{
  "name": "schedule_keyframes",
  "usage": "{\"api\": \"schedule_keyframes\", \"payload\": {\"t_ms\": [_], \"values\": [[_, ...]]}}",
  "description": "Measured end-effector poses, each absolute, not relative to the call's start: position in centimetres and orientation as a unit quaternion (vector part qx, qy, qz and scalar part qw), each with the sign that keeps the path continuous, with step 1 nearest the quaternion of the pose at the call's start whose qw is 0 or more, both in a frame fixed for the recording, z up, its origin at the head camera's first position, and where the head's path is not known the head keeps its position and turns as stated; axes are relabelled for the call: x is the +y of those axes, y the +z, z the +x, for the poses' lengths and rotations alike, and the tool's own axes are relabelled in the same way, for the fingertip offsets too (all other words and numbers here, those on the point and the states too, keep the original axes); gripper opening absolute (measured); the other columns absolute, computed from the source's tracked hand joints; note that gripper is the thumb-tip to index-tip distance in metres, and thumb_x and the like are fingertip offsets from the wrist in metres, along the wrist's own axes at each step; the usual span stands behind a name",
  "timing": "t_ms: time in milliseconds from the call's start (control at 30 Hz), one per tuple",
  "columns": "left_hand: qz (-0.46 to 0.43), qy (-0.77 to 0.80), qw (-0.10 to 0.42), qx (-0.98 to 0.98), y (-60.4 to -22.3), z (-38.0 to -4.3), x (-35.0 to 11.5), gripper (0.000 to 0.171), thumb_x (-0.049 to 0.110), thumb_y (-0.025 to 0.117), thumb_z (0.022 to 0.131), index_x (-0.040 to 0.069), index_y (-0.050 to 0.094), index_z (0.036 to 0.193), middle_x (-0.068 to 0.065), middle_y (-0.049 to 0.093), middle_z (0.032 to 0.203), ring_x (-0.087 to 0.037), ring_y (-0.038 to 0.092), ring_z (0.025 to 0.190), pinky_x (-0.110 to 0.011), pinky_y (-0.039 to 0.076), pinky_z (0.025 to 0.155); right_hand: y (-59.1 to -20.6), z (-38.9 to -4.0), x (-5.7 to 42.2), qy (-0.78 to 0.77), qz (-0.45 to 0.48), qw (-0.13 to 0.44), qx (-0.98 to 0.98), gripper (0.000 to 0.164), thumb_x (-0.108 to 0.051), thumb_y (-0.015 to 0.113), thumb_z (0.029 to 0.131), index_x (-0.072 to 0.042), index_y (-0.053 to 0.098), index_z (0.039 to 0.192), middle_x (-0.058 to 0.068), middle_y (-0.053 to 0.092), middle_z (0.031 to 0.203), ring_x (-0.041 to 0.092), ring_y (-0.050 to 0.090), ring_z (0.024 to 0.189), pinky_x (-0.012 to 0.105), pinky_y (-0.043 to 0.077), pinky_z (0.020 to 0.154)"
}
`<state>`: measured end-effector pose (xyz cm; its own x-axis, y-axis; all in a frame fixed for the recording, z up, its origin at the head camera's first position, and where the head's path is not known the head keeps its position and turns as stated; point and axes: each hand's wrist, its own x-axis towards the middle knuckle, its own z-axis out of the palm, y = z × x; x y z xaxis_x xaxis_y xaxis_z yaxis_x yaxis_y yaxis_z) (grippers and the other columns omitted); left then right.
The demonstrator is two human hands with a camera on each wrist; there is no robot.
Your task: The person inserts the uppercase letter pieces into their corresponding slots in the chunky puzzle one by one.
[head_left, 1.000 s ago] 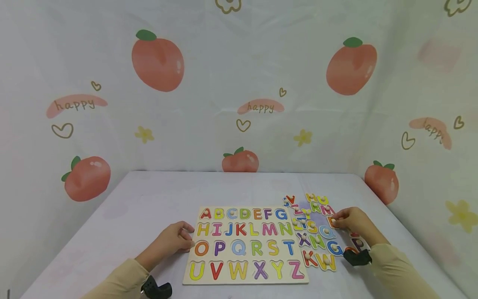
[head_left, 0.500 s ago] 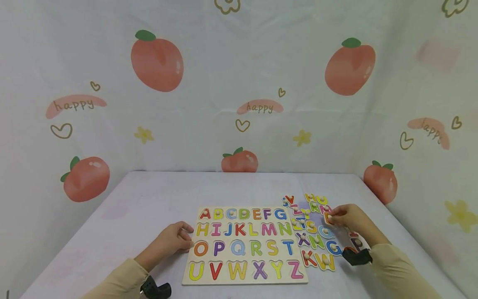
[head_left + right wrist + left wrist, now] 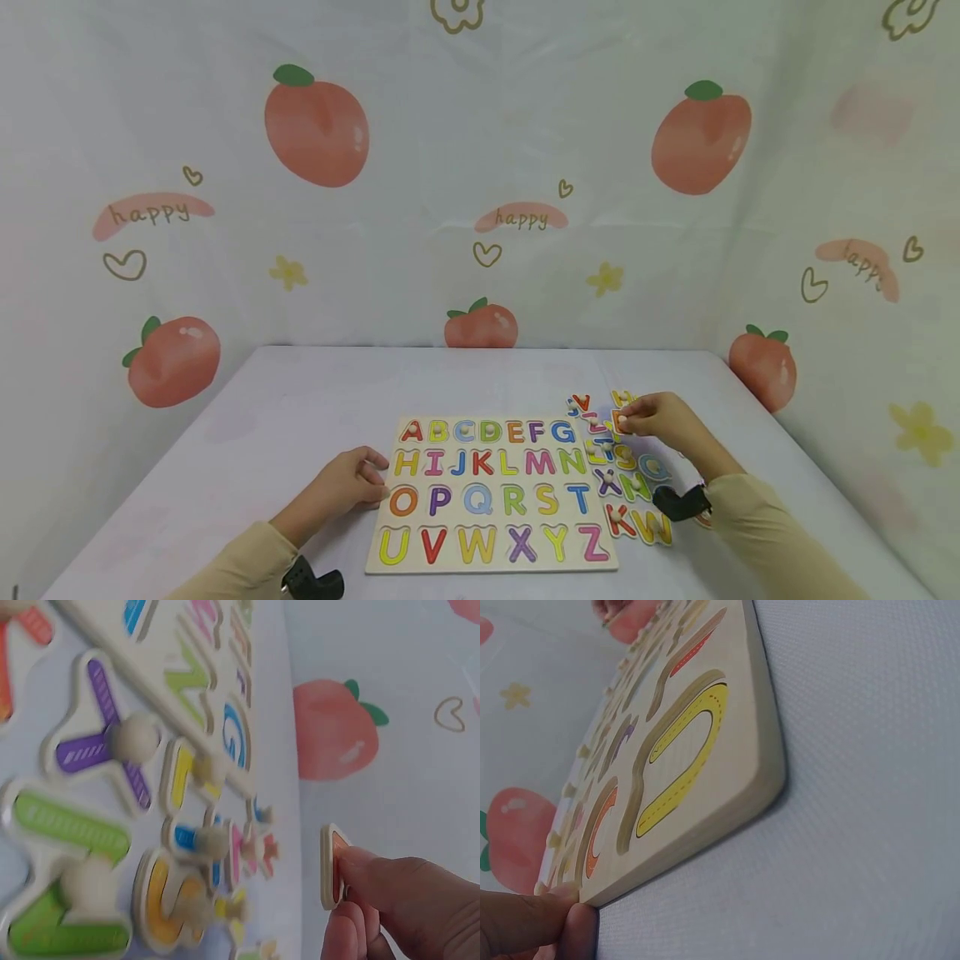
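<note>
A wooden alphabet puzzle board (image 3: 491,567) lies on the white table, with knobbed letters in the A to D places. At its left edge my left hand (image 3: 341,482) grips the side; in the left wrist view the thumb (image 3: 564,891) lies on top of the rim. My right hand (image 3: 667,423) pinches an orange letter piece (image 3: 327,870) between thumb and fingers, raised over the loose letters right of the board. Its face is seen edge-on in the right wrist view, so I cannot tell which letter it is.
Several loose knobbed letters lie close along the board's right side, among them a red K (image 3: 619,520), a yellow W (image 3: 651,527) and a purple X (image 3: 81,754). My right forearm hides part of the pile. A peach-printed cloth (image 3: 420,275) hangs behind the table.
My right hand has lifted the orange letter piece and carried it left and farther back over the pile. My left hand stays at the board's edge.
</note>
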<state>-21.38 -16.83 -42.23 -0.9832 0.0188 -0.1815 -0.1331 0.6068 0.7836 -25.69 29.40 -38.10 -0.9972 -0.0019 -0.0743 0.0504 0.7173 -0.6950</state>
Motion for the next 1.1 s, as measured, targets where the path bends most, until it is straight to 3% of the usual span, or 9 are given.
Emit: {"api": "schedule_keyframes", "payload": {"t_ms": [700, 1100], "values": [[-0.029, 0.444, 0.081, 0.892, -42.4, -21.4, -16.8, 0.038, 0.001, 0.077, 0.077, -0.002, 0.058, 0.109, -0.007, 0.058, 0.08, -0.015, 0.057, 0.065, -0.027, 0.054, 0.06, -38.4, -28.7, 19.9, -0.416, -0.032, 0.04, 0.908, 0.017, -0.017, 0.076, 0.083, -0.005, 0.072, 0.093, 0.004, 0.071, 0.085, 0.016, 0.064, 0.077, 0.038, 0.053, 0.077], [-0.032, 0.443, 0.085, 0.892, -42.4, -21.5, -16.8, 0.037, 0.001, 0.077, 0.077, -0.002, 0.058, 0.109, -0.007, 0.058, 0.079, -0.015, 0.057, 0.064, -0.027, 0.053, 0.06, -40.7, -29.6, 16.6, -0.415, -0.019, 0.061, 0.908, 0.014, -0.016, 0.081, 0.077, -0.008, 0.073, 0.085, 0.001, 0.07, 0.079, 0.013, 0.062, 0.071, 0.027, 0.051, 0.066]]}}
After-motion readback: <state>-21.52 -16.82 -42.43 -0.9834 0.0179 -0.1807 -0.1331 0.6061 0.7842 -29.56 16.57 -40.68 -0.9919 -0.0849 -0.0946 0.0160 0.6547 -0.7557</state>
